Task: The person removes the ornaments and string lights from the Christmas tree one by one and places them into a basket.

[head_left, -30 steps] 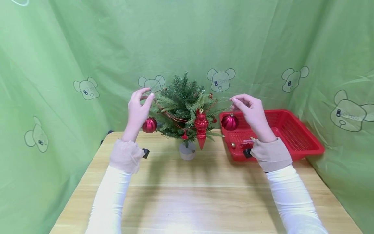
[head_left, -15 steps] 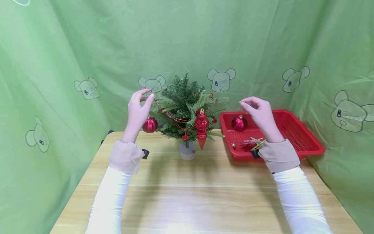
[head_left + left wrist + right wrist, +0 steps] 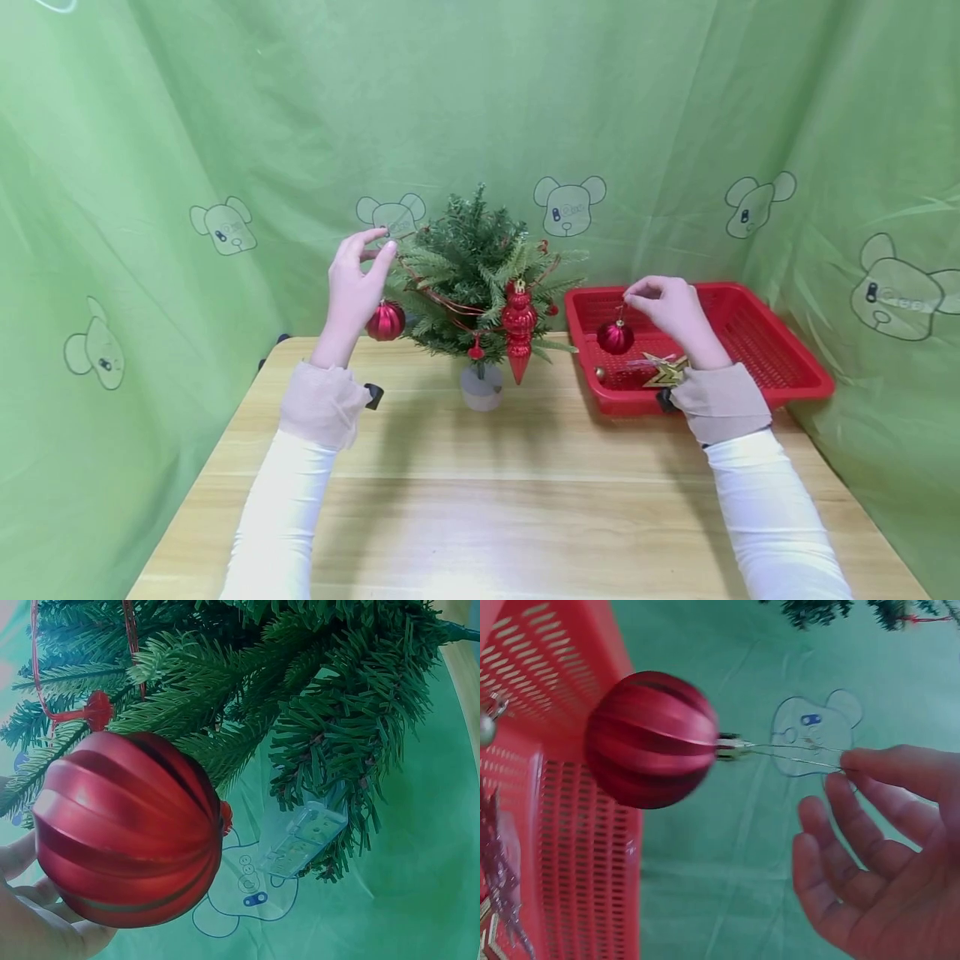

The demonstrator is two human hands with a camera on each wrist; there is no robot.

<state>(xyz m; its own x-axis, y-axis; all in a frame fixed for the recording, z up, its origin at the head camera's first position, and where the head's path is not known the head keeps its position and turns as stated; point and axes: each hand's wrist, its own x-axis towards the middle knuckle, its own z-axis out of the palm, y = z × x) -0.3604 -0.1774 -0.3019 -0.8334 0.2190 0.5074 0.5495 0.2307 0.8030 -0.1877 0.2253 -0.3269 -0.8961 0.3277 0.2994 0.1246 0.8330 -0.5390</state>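
Note:
At the upper left of a small artificial Christmas tree (image 3: 476, 250), my left hand (image 3: 356, 271) stays raised, thumb and index finger a little apart. Right below its fingertips hangs a ribbed red bauble (image 3: 386, 321). In the left wrist view this bauble (image 3: 127, 832) covers part of the fingers (image 3: 37, 930); I cannot tell whether they hold its loop. My right hand (image 3: 667, 308) pinches the thin loop (image 3: 791, 754) of a second ribbed red bauble (image 3: 615, 337). That bauble dangles over the red basket (image 3: 795, 390), its gold cap toward the fingers in the right wrist view.
A gold star (image 3: 666, 370) and a small gold ball (image 3: 599, 373) lie in the basket. On the tree hang a long red ornament (image 3: 517, 321) and a red beaded garland (image 3: 450, 307). Its white pot (image 3: 481, 387) stands on the wooden table (image 3: 465, 517), before a green curtain (image 3: 465, 92).
My right hand has moved right, away from the tree, then down, bringing its bauble lower over the basket. More of the gold star shows. The left hand has stayed in place.

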